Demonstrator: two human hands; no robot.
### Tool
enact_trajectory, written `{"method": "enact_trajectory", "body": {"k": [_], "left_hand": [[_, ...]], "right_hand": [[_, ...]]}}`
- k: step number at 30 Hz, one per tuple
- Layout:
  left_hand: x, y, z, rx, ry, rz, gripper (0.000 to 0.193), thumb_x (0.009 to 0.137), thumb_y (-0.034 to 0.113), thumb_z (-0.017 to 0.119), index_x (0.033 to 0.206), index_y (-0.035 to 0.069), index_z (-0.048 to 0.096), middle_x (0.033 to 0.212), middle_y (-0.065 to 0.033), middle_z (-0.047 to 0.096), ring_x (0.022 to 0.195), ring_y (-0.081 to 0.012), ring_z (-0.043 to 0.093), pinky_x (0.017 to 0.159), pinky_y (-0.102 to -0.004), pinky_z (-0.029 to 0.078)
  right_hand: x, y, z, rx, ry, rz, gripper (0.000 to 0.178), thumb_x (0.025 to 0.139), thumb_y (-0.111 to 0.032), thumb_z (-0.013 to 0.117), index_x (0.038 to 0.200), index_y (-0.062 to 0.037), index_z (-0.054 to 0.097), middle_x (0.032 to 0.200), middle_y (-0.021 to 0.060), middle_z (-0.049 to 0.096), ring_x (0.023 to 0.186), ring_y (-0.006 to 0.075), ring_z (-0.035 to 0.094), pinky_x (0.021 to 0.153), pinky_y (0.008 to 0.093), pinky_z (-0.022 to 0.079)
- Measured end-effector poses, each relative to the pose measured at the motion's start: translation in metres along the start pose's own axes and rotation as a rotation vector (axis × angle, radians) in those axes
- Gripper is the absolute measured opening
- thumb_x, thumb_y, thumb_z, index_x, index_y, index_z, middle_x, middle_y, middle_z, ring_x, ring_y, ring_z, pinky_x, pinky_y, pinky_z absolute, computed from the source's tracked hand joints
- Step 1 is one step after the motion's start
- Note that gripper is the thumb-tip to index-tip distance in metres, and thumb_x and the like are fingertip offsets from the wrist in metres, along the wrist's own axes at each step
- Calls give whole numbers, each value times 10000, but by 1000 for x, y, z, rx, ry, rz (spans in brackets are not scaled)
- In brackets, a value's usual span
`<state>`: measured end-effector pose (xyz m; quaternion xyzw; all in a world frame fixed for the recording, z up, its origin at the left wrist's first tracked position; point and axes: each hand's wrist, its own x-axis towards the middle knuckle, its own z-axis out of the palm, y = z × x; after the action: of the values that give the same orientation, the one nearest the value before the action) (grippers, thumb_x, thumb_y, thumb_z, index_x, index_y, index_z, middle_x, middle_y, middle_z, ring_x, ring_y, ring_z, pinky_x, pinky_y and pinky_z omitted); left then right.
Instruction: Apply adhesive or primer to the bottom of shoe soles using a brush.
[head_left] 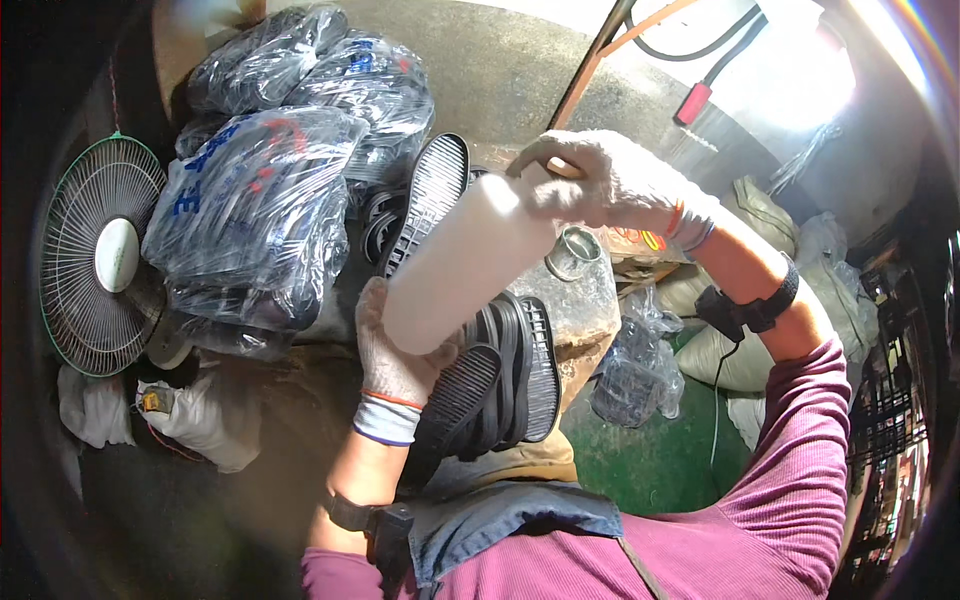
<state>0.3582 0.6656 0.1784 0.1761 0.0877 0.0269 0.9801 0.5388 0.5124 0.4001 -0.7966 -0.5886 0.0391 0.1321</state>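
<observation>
A white, cloudy plastic bottle (470, 260) is held tilted in front of me, its upper end toward the right. My gloved left hand (405, 345) grips its lower end from below. At the upper end, my gloved right hand (590, 180) is closed round the top; the bottle's neck is hidden by the fingers. Just beneath the bottle, several black ridged shoe soles (515, 375) stand stacked close to my lap. Another black sole (435, 185) leans behind the bottle, on its far side. A round clear-rimmed container (575, 252) sits on the worn work surface (590, 300) below my right wrist.
Clear plastic bags packed with dark goods (255, 210) are piled at the left. A fan with a green rim (105, 255) stands beyond them. White sacks (205, 415) lie lower left; more bags (640, 365) rest on the green floor at right. A red-ended cable (692, 103) hangs above.
</observation>
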Motion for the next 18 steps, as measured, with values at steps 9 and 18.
{"method": "enact_trajectory", "body": {"k": [9, 18], "left_hand": [[27, 1, 10, 19, 223, 130, 626, 952, 715, 416, 1151, 179, 672, 918, -21, 714, 654, -193, 630, 511, -317, 448], [28, 10, 29, -62, 283, -47, 530, 963, 627, 458, 1128, 176, 684, 1015, -44, 713, 811, -237, 647, 666, -389, 493]], "right_hand": [[-1, 6, -14, 231, -180, 235, 630, 968, -342, 662, 1536, -143, 473, 983, 48, 709, 642, 66, 572, 563, 247, 495], [16, 16, -31, -40, -297, 378, 483, 1014, -316, 582, 1435, -81, 545, 1026, 59, 692, 652, 101, 598, 580, 260, 523]]}}
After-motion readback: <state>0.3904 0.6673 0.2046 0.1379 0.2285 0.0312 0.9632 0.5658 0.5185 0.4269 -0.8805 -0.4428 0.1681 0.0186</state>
